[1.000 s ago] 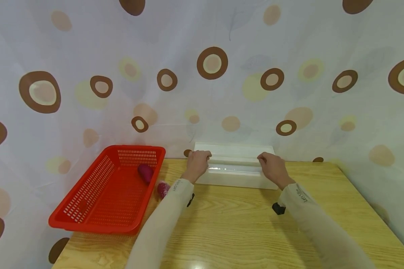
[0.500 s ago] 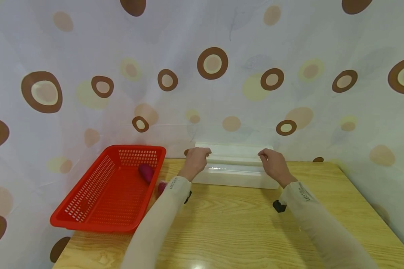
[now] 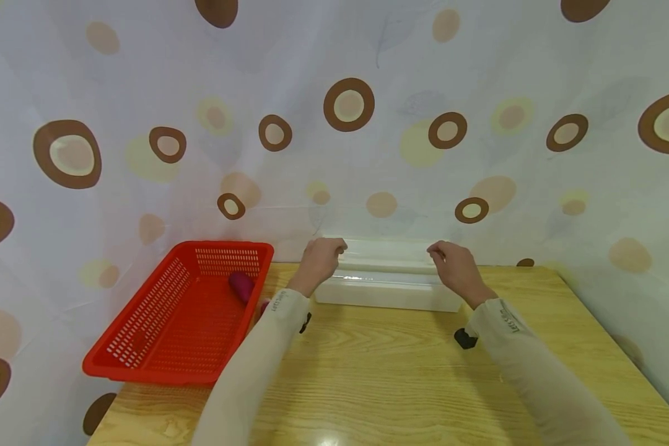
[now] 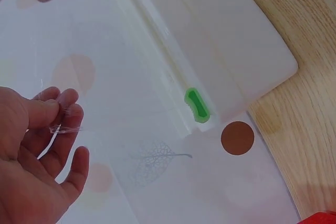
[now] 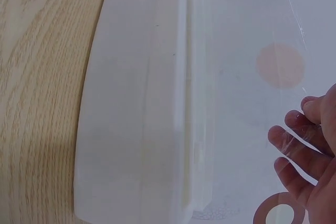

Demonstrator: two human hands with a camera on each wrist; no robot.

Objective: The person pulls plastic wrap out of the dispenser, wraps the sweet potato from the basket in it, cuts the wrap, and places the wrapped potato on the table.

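Observation:
A long white cling film dispenser (image 3: 387,298) lies on the table with its lid raised behind. Clear cling film (image 4: 71,129) stretches up from it between both hands. My left hand (image 3: 316,265) pinches one corner of the film between thumb and fingers, above the dispenser's left part. At the other corner, thumb and fingers of my right hand (image 3: 458,271) pinch the film, its other fingers spread in the right wrist view. A green slider (image 4: 197,105) sits at the dispenser's end in the left wrist view. The film's middle is hard to make out.
To the left stands a red plastic basket (image 3: 189,375) holding a purple oblong vegetable (image 3: 241,287). Another purple piece (image 3: 264,306) beside it is mostly hidden behind my left sleeve. A patterned curtain (image 3: 390,161) hangs right behind the wooden table (image 3: 379,378).
Both hands have risen a little from the dispenser, and the left has shifted slightly left. My left sleeve now covers more of the purple piece beside the basket.

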